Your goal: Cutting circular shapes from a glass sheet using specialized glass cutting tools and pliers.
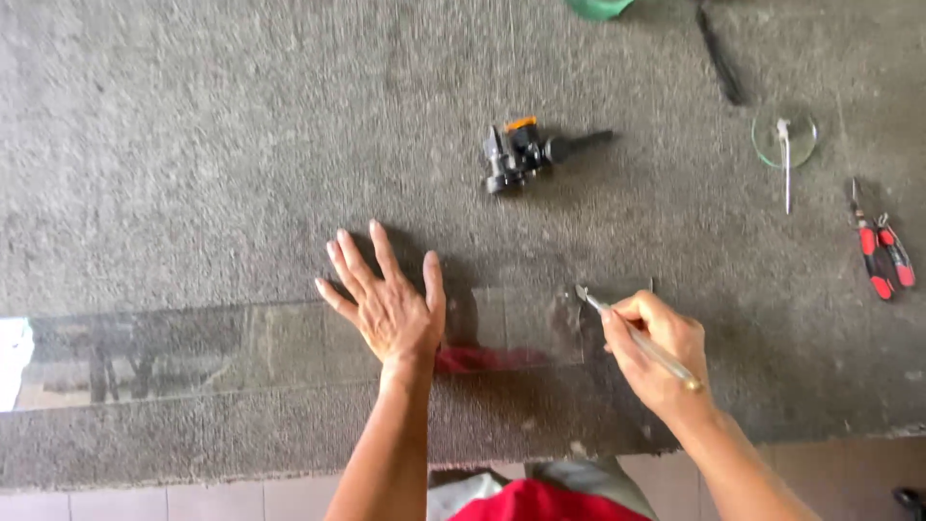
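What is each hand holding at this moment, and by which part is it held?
The right hand grips a thin metal glass cutter along its shaft. The left hand holds nothing; it lies flat on the glass strip.

green thing (598, 8) chopped off by top edge, no clue what it is. glass strip (193, 352) runs off left edge, reflections just blurry shapes.

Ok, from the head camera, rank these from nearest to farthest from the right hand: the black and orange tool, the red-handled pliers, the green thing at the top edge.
From the right hand:
1. Black and orange tool, up and to its left.
2. Red-handled pliers, far right.
3. Green thing, top edge.
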